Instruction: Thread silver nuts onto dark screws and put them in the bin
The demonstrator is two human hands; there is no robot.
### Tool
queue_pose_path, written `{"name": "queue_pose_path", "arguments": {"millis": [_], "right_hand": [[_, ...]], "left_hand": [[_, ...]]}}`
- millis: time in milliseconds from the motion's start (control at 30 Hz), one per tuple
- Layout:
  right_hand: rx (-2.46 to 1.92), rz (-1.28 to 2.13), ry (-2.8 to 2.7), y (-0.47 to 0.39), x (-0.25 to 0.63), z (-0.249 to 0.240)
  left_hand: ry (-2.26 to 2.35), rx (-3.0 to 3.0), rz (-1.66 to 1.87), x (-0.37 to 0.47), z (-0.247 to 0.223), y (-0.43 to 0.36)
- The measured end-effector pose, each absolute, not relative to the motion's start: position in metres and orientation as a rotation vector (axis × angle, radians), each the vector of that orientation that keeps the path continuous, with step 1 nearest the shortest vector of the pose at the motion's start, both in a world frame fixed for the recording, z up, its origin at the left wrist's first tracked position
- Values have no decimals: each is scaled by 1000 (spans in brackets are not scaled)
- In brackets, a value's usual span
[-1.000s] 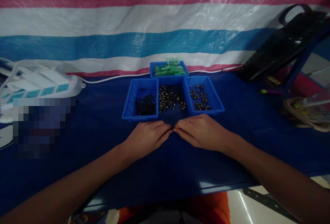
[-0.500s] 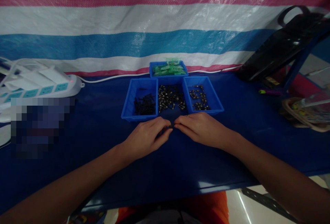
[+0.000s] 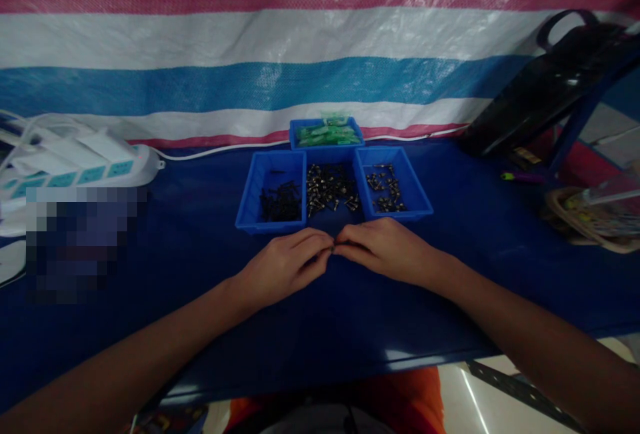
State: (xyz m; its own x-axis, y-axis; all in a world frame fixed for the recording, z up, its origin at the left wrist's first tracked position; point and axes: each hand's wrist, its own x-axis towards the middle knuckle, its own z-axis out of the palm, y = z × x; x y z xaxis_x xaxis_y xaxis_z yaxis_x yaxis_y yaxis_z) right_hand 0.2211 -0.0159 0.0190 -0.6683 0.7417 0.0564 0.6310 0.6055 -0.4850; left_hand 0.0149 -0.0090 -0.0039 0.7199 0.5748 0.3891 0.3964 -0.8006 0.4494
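Observation:
My left hand and my right hand meet fingertip to fingertip above the blue table, just in front of the bins. Both are closed in a pinch. Something small and dark shows where the fingertips join, too small and covered to name. Beyond the left hand, a blue bin holds thin black pieces. Past the right hand, another blue bin contains small metal screw-like parts. Between these bins lies a pile of dark and silvery screw-like parts.
Green packets fill a rear blue bin. A white power strip with plugs and cables stands at left. At right are a leaning black bottle, a purple-and-green pen-like item and a basket. A striped sheet hangs behind.
My hands have come together: the small gap between their fingertips has closed, the right fingers shifting slightly left. The bins and their contents look the same.

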Motion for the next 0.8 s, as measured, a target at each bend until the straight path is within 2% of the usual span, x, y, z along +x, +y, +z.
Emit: {"name": "queue_pose_path", "arguments": {"millis": [133, 467, 800], "right_hand": [[-1085, 712, -2561, -19, 221, 22], [-1143, 503, -2678, -22, 218, 21], [-1185, 642, -2672, -17, 222, 29]], "left_hand": [[820, 2675, 576, 15, -5, -8], [818, 2855, 317, 16, -6, -10], [904, 2754, 373, 13, -2, -6]]}}
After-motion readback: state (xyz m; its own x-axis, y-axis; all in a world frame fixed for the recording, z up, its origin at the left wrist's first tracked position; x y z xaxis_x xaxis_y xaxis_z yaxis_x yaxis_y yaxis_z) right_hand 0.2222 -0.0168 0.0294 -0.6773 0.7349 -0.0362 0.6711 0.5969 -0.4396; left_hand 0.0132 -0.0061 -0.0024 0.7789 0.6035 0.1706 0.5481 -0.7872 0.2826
